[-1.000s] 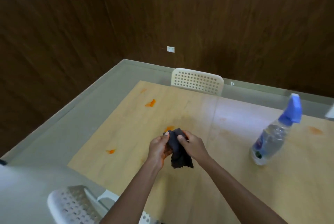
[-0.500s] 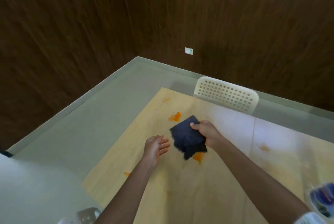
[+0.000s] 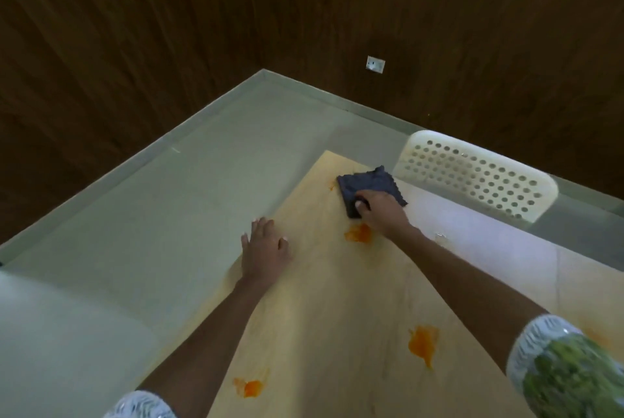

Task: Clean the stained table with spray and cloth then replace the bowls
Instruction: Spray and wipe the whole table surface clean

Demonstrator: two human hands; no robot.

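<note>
A dark grey cloth (image 3: pixel 368 184) lies on the far left corner of the light wooden table (image 3: pixel 331 316). My right hand (image 3: pixel 381 211) grips the cloth's near edge, fingers curled into it, and holds it down on the tabletop. My left hand (image 3: pixel 266 252) rests flat on the table's left edge, fingers spread, holding nothing. Orange stains mark the wood: one (image 3: pixel 359 233) just behind my right wrist, one (image 3: pixel 422 345) nearer on the right, one (image 3: pixel 250 387) near the front left. A small smear (image 3: pixel 331 185) shows beside the cloth. The spray bottle and bowls are out of view.
A white perforated chair back (image 3: pixel 472 176) stands at the table's far side, right of the cloth. Pale grey floor (image 3: pixel 152 215) runs left of the table up to dark wood-panelled walls with a white socket (image 3: pixel 375 64).
My right hand carried the cloth away from my left hand, out to the table's far left corner, and set it on the wood. My left hand dropped flat onto the table's edge. The view swung left.
</note>
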